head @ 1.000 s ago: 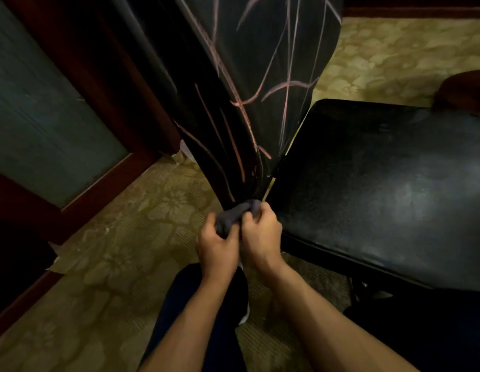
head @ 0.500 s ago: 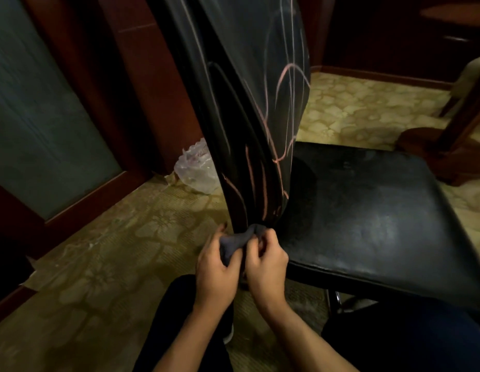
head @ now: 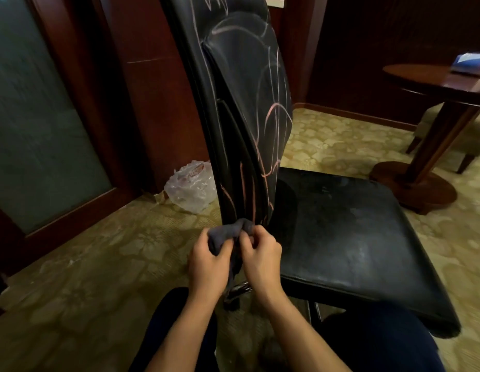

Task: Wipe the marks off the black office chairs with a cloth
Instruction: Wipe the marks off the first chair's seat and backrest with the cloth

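Cloth [head: 228, 233], grey and bunched, sits between my two hands at the foot of the chair backrest [head: 246, 108]. My left hand [head: 210, 264] grips its lower fold, my right hand [head: 261, 257] pinches the top, fingers curled on both. Above my hands the backrest carries pink scribbled marks [head: 276, 114]. Right of my right hand lies the black seat [head: 354, 237]. Beyond my left hand, a clear plastic bag [head: 191, 185] rests on patterned carpet [head: 99, 264].

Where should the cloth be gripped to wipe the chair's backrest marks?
Grip the cloth as a bunched wad from its near side, as the left hand and right hand do, leaving the bulging top fold facing the streaked backrest.
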Available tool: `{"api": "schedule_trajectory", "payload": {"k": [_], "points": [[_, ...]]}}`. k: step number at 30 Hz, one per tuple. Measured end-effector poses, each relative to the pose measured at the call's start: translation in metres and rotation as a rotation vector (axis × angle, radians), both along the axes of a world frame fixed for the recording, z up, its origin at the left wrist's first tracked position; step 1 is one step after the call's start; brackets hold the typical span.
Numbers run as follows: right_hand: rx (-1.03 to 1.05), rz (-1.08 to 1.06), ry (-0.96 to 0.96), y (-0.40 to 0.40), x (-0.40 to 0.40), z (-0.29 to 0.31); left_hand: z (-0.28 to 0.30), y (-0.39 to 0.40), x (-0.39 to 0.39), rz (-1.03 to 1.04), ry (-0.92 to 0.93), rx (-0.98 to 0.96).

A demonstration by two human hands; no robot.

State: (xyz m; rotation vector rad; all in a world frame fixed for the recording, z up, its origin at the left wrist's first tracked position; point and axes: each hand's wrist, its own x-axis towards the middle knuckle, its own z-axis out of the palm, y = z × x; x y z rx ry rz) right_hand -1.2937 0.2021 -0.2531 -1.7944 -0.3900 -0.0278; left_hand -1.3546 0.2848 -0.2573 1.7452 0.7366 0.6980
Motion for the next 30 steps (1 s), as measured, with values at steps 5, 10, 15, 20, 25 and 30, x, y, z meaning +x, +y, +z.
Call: {"api": "schedule_trajectory", "payload": {"k": [5, 10, 15, 20, 25, 30], "points": [[-0.110, -0.012, 0.071, 0.002, 0.005, -0.020, -0.015, 0.007, -0.003, -0.038, 0.158, 0.047], [-0.186, -0.107, 0.119, 0.010, -0.004, -0.038, -0.015, 0.016, -0.002, -0.113, 0.254, 0.089], [-0.048, -0.125, -0.021, 0.017, -0.010, -0.019, 0.011, 0.012, -0.006, -0.101, 0.071, 0.135], [-0.002, -0.083, -0.050, 0.016, -0.008, -0.012, 0.003, 0.016, -0.005, -0.047, 0.017, 0.188], [-0.143, -0.104, 0.155, 0.015, -0.003, -0.043, -0.033, 0.014, -0.015, -0.132, 0.198, 0.115], [-0.069, -0.175, 0.044, 0.027, -0.008, -0.028, -0.021, 0.021, -0.009, -0.073, 0.023, 0.069]]}}
